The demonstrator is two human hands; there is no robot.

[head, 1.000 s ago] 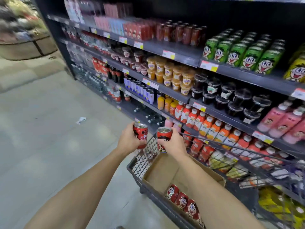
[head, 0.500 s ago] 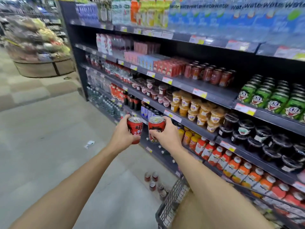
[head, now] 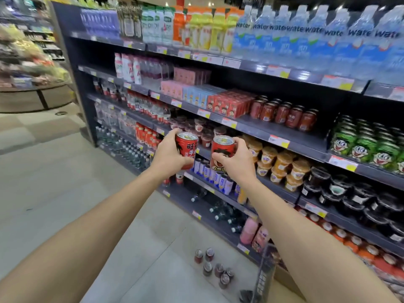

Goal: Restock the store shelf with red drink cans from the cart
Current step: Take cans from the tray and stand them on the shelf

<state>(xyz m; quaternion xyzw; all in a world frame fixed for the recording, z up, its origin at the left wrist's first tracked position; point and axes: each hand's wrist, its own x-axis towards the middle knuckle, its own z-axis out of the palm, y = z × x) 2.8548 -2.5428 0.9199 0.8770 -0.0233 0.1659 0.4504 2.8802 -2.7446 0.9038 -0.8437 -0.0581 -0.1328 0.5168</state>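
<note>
A person's two bare arms reach forward in a supermarket aisle, seen from a head-worn camera looking forward and down. The left hand (head: 168, 154) grips one red drink can (head: 186, 147) with fingers curled round its side; the right hand (head: 237, 159) grips a second red can (head: 222, 153) the same way, thumb across a cartoon face on its front. Both cans are upright, silver tops showing, held near each other in the air in front of the dark shelving unit (head: 290, 139), level with its middle shelves.

The unit runs from the left middle to the right edge, several dark shelves deep, each edged with white and yellow price tags (head: 278, 141). The top shelf carries blue-labelled water bottles (head: 306, 38) and yellow, orange and green bottles. Lower down are red cartons (head: 231, 104), a row of red cans on the shelf (head: 284, 112), green cans with cartoon faces (head: 360, 141), orange cups and black-lidded tubs.

The floor (head: 54, 182) is pale grey tile. A small cluster of cans (head: 213, 266) stands on it near the shelf base. The wire cart corner (head: 263, 278) shows at the bottom right. A blurred round display stand (head: 32, 84) sits far left
</note>
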